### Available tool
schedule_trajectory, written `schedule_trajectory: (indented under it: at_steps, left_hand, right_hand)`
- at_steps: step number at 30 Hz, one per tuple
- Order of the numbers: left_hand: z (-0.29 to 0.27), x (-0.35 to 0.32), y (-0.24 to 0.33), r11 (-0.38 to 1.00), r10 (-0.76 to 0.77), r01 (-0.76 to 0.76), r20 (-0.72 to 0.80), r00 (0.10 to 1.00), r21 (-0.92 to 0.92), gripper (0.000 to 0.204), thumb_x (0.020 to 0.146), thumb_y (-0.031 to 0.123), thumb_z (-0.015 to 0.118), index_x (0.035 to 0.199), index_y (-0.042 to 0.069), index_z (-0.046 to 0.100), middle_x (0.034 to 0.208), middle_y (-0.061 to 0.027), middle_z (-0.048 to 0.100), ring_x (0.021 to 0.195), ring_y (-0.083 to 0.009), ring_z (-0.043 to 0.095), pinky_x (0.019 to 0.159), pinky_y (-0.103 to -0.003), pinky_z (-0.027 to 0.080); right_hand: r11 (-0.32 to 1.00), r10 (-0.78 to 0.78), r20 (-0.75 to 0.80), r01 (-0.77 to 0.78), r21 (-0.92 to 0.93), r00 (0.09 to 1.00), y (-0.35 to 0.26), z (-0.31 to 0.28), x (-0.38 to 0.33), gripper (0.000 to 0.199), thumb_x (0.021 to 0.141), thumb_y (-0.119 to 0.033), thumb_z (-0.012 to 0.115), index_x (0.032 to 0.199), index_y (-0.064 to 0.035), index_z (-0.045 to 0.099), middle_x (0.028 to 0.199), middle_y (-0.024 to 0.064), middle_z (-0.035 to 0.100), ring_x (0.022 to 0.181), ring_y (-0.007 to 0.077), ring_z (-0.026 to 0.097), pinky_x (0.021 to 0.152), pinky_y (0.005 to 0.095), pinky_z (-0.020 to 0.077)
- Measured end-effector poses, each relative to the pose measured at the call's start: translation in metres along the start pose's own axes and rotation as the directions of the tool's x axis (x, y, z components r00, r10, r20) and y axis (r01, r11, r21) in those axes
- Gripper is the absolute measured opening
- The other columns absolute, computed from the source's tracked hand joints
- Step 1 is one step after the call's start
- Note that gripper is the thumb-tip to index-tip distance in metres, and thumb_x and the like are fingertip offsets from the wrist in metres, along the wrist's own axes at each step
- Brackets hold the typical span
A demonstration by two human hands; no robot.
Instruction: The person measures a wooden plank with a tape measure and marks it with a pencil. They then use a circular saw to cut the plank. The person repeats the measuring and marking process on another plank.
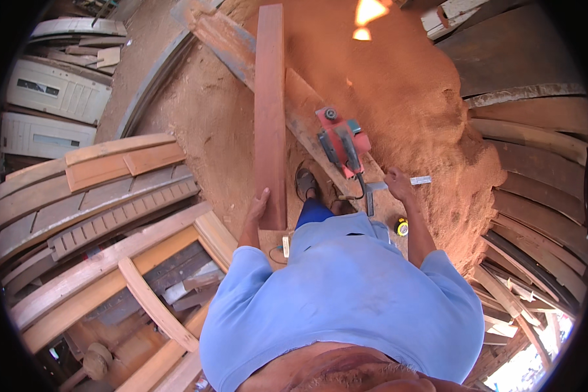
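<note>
A long reddish-brown wooden plank (270, 117) stretches away from me, its far part crossing over a worn diagonal board (304, 98). My left hand (260, 204) grips the plank's left edge near its close end. Over to the right, my right hand (396, 181) is closed on a metal square (421, 180), whose blade shows on both sides of the fingers. Just beyond that hand, a red electric planer (342, 144) rests on the diagonal board with its cord hanging toward me. A yellow and black tape measure (402, 227) lies below the right hand.
Reddish sawdust (405, 104) is heaped beyond the board. Stacked timber (536, 157) lines the right side. At left are wooden frames (111, 277), moulded boards (124, 163) and white panelled doors (59, 88). My sandalled foot (305, 181) stands between plank and board.
</note>
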State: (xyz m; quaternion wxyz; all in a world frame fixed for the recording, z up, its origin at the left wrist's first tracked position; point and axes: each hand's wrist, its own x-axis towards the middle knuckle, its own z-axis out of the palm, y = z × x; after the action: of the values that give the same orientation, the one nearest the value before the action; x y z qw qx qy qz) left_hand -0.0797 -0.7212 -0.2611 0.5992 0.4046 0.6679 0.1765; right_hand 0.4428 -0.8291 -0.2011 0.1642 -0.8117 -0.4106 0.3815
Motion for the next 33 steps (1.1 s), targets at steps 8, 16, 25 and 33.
schedule_trajectory:
  at_steps: [8,16,25,33]
  left_hand:
    - [0.1,-0.034,-0.005,0.98,0.066,-0.038,0.137,0.988,-0.196,0.068,0.09,0.038,0.074,0.141,0.0,0.05,0.13,-0.0148,0.063,0.118,-0.0243,0.06,0.102,-0.039,0.048]
    - [0.111,-0.051,-0.013,0.992,0.058,-0.035,0.182,0.982,-0.123,0.069,0.087,0.029,0.077,0.142,-0.002,0.049,0.131,-0.0152,0.063,0.12,-0.0263,0.06,0.104,-0.04,0.047]
    - [0.11,-0.079,0.032,0.964,0.004,-0.018,0.055,0.998,0.266,0.072,0.078,0.036,0.084,0.13,-0.006,0.056,0.126,-0.0266,0.065,0.121,-0.0354,0.062,0.099,-0.043,0.051]
    - [0.098,-0.126,0.09,0.681,-0.047,0.164,-0.18,0.983,0.714,0.083,0.077,0.041,0.077,0.134,-0.007,0.043,0.125,-0.0313,0.06,0.117,-0.0462,0.061,0.097,-0.05,0.051]
  right_hand:
    - [0.896,-0.268,-0.07,0.276,0.347,0.961,-0.102,0.052,0.026,0.061,0.088,-0.03,0.072,0.134,0.0042,0.051,0.117,0.0269,0.066,0.105,0.037,0.068,0.091,0.0426,0.0534]
    - [0.966,-0.204,-0.051,0.21,0.153,0.978,-0.138,0.065,0.053,0.062,0.083,-0.03,0.072,0.13,0.0039,0.052,0.111,0.0282,0.067,0.106,0.0434,0.066,0.095,0.0473,0.0508]
    - [0.962,-0.188,0.028,0.178,0.208,0.982,-0.116,0.071,0.074,0.058,0.08,-0.032,0.074,0.128,-0.0017,0.058,0.105,0.0243,0.07,0.102,0.0372,0.069,0.091,0.0439,0.0521]
    - [0.963,-0.182,0.068,0.164,0.212,0.981,-0.133,0.059,0.059,0.058,0.08,-0.031,0.074,0.127,-0.0008,0.061,0.114,0.0251,0.069,0.11,0.0396,0.066,0.095,0.0455,0.0511]
